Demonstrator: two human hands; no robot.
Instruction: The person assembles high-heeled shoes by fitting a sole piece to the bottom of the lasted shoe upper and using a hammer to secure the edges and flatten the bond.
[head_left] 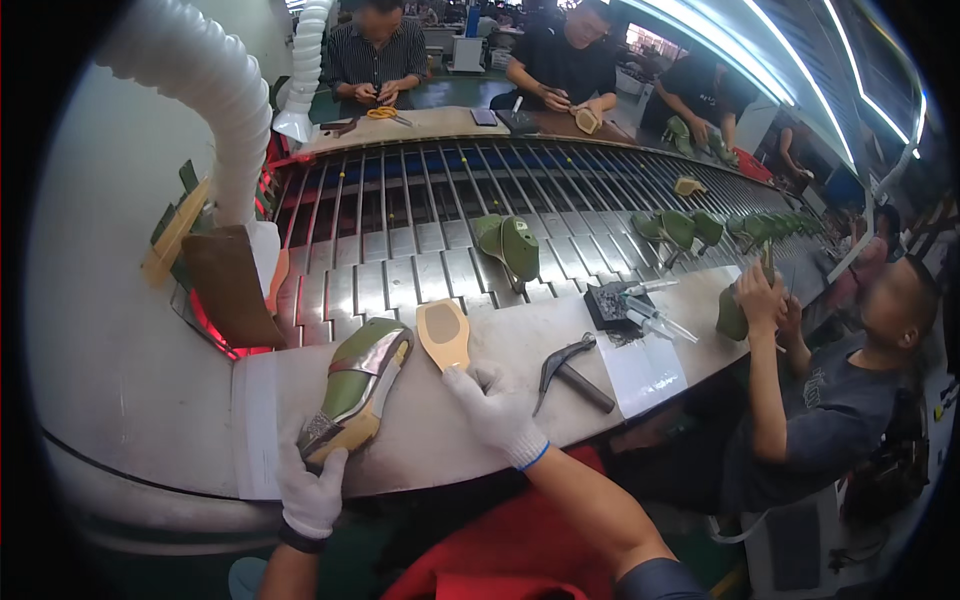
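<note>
The left hand (312,490), in a knitted white glove, is closed around the near end of a green and silver shoe (358,375), its thumb on the near side. The shoe leans on its side on the worktable, its far end pointing away from the hand. The right hand (500,412), gloved alike with a blue cuff edge, pinches the narrow near end of a tan insole (443,335) between thumb and fingers; the insole extends forward from the fingertips, just beside the shoe's far end.

The worktable (420,440) is a pale, scuffed ledge alongside a conveyor (400,235) of metal bars and plates. Right of the right hand lie a dark hammer (580,380) with a curved head, a white sheet (640,375) and a black tray (608,307) holding syringe-like tubes. Green shoe lasts (508,245) stand on the conveyor, and co-workers are at its far side and at the right. A white corrugated hose (215,90) hangs at the left; bright light tubes (790,55) run overhead.

The shoe's upper is smooth green with a shiny metallic band and a grey, glittery patch near the left hand. The insole is flat and rounded, with a greyish-brown oval inset.
</note>
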